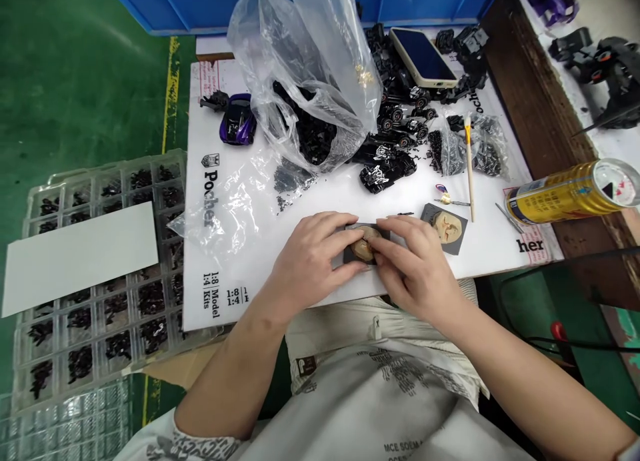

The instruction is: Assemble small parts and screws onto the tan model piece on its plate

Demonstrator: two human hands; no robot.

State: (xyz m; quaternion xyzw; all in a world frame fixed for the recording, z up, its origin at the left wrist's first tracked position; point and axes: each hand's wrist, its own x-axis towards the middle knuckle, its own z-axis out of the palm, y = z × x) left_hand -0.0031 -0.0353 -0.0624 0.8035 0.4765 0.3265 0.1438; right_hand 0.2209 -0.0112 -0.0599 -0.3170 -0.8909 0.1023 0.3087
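White Pocher board (pixel 495 244) — black parts (pixel 310 131) still bagged; left hand (pixel 313 261) and right hand (pixel 417 267) together, clamped on a tan oval piece (pixel 363 243).

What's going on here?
A person is working at a white printed board with bare hands. The fingers of the left hand and right hand are on a small tan rounded piece, which sits on a dark grey square card. A similar tan piece lies on a second grey card to the right. Nearby are a clear plastic bag of black parts and a purple model car body.
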